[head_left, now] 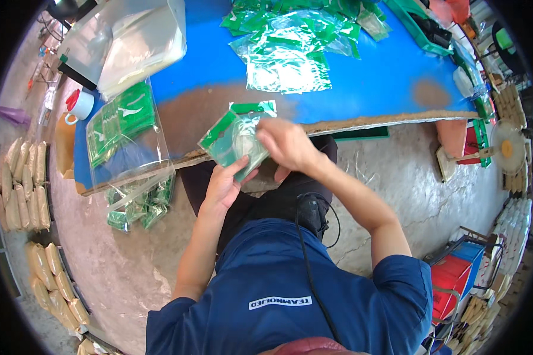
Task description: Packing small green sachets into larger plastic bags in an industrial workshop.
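**Holding a green-topped packet over the table edge**

A small clear packet with a green header (234, 139) is held up just above the worn front edge of the blue table (361, 83), close to the body, likely so both hands can work it without reaching. It is supported from below by the left hand (224, 184), fingers closed on its lower edge. The right hand (287, 145) is laid over the packet's right side, fingers curled onto it, apparently pressing or tucking. A heap of similar green packets (290, 44) is kept well apart at the far side. At the left, a large clear bag of packets (130, 148) is draped over the table edge, within easy reach.
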### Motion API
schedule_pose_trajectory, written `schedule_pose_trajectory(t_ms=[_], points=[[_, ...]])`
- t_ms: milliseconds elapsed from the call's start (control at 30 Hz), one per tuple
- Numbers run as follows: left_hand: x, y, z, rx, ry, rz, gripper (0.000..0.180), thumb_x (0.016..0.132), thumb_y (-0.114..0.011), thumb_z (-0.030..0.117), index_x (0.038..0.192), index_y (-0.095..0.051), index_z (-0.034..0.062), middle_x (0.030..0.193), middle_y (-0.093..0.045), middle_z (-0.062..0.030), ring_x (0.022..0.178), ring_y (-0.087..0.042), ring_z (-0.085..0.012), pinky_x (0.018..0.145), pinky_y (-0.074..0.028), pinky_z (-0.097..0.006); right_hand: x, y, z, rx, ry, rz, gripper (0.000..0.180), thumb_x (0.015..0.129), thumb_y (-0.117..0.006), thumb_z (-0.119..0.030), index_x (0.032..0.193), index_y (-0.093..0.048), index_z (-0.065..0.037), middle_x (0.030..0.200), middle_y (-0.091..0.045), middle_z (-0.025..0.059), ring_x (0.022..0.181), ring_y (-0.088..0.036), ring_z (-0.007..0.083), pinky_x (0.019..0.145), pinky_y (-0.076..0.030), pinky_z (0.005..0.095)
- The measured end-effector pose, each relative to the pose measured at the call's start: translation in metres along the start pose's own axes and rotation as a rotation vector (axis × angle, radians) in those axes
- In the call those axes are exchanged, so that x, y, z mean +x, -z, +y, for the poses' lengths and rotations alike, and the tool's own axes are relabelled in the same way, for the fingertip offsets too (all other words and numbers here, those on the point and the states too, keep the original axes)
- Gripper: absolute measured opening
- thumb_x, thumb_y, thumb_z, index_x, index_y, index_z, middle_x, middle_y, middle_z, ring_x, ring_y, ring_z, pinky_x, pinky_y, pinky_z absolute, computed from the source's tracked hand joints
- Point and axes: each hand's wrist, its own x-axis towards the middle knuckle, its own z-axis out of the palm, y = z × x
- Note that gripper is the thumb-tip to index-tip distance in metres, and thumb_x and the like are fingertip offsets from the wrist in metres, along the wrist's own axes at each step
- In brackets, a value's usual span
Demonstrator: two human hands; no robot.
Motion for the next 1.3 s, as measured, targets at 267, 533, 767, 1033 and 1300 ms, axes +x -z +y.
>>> schedule_pose_trajectory(t_ms=[267,533,767,1033,1300], points=[[-0.01,0.033,-0.002,0.006,-0.078,0.015,0.039,0.089,-0.073,0.014,0.124,-0.059,0.0027,0.119,-0.065,-0.0072,0.104,-0.065,-0.0194,0.082,-0.059,-0.037,0.006,-0.007,0.031,-0.609,0.026,0.264,0.061,0.095,-0.058,-0.047,0.127,-0.055,0.004,0.133,-0.052,0.0321,0.126,-0.047,0.0489,0.106,-0.029,0.0653],[-0.012,0.013,0.007,0.004,-0.076,0.079,0.034,0.093,-0.069,0.012,0.124,-0.059,0.0015,0.118,-0.065,-0.0079,0.101,-0.066,-0.0191,0.085,-0.059,-0.036,0.062,-0.017,0.006,-0.233,0.089,0.376,0.039,0.096,-0.06,-0.033,0.11,-0.061,0.003,0.122,-0.058,0.0292,0.117,-0.053,0.0473,0.103,-0.041,0.052],[-0.035,0.028,0.022,-0.071,-0.037,0.033,0.036,0.096,-0.064,0.014,0.127,-0.056,-0.002,0.117,-0.067,-0.0138,0.102,-0.07,-0.0258,0.088,-0.06,-0.038,0.044,-0.018,-0.002,0.153,0.311,-0.069,0.034,0.098,-0.055,-0.031,0.095,-0.063,0.002,0.102,-0.064,0.0215,0.095,-0.063,0.0375,0.083,-0.05,0.0438],[-0.018,0.03,0.011,-0.111,-0.098,0.051,0.036,0.094,-0.067,0.015,0.124,-0.057,-0.0014,0.112,-0.068,-0.012,0.092,-0.07,-0.0243,0.081,-0.061,-0.037,0.071,0.011,0.069,-0.686,0.049,0.349,0.055,0.094,-0.059,-0.046,0.124,-0.06,0.0,0.13,-0.058,0.0223,0.126,-0.05,0.0428,0.106,-0.035,0.0577],[-0.01,0.024,0.005,-0.036,-0.07,-0.088,0.037,0.096,-0.065,0.017,0.127,-0.054,-0.0003,0.108,-0.068,-0.0132,0.087,-0.07,-0.0235,0.075,-0.059,-0.038,0.088,0.023,0.031,-0.056,0.159,0.149,0.042,0.098,-0.054,-0.038,0.12,-0.062,-0.002,0.129,-0.059,0.0205,0.118,-0.057,0.0384,0.104,-0.043,0.0462]])
